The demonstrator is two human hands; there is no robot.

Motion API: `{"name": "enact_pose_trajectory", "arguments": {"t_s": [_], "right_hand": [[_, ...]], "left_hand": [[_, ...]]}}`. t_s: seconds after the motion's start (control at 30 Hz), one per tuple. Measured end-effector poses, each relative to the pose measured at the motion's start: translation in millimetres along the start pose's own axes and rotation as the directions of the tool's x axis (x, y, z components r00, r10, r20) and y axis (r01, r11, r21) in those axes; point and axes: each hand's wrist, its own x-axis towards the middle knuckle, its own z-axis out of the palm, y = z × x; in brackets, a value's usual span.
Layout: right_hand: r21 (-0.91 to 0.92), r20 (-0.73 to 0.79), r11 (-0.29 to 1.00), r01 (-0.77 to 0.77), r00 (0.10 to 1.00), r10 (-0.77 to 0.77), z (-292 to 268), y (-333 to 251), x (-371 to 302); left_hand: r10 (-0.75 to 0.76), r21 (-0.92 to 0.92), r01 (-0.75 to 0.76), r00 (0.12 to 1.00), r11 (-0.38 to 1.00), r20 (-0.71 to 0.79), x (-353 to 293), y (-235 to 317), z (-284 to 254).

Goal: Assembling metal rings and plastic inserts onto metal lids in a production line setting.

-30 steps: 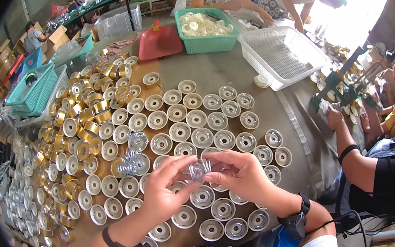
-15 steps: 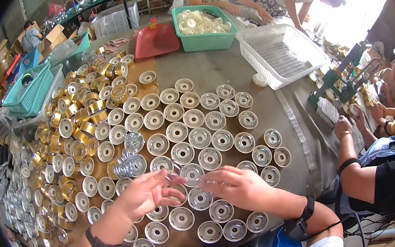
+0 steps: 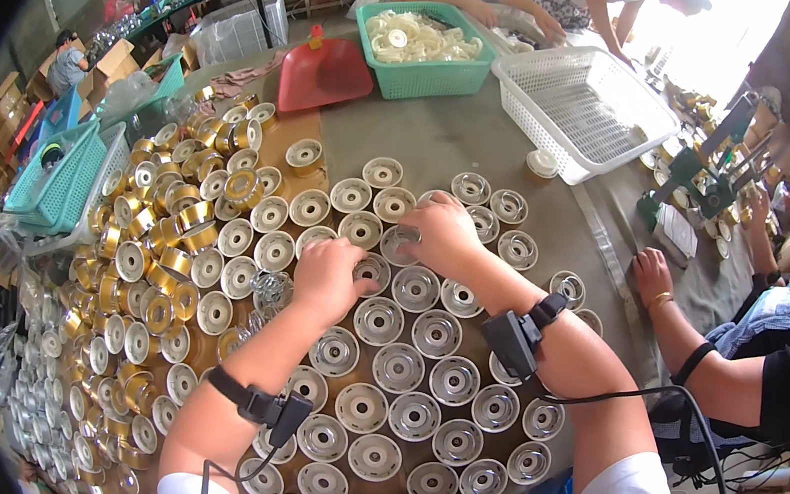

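Many round white cups with a holed hub stand in loose rows on the table, among them a white cup and a cup with a shiny ring inside. My left hand is over the rows, thumb and fingers apart at the edge of one cup; nothing shows between them. Farther and to the right, my right hand bends its fingers down onto another cup. Its fingertips are partly hidden, and what they hold cannot be made out. Beside my left forearm lies a cluster of shiny thin rings.
Gold-sided cups lie heaped at the left. Along the back are a red dustpan, a green basket of pale plastic parts and a white basket. A green hand press and a co-worker's arm are at the right.
Both hands have moved away from me, over farther rows of cups, and are farther apart. More of the nearer cups shows now. The co-worker's hand at the right has come nearer.
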Motion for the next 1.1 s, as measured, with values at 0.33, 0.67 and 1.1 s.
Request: {"name": "enact_pose_trajectory", "arguments": {"t_s": [0.33,0.67,1.1], "right_hand": [[0.057,0.090,0.994,-0.096,0.992,0.091,-12.0,-11.8,-23.1],[0.147,-0.052,0.988,0.037,0.998,-0.030,-32.8,13.0,-40.9],[0.048,-0.210,0.968,-0.246,0.945,0.251,-20.7,137.3,235.4]], "left_hand": [[0.023,0.019,-0.024,0.999,1.000,0.039,-18.5,11.6,0.9],[0.130,-0.029,-0.135,0.984,0.990,-0.122,-35.3,17.6,-0.6],[0.089,-0.457,-0.044,0.993,0.888,0.077,-40.6,-13.6,-75.8]]}}
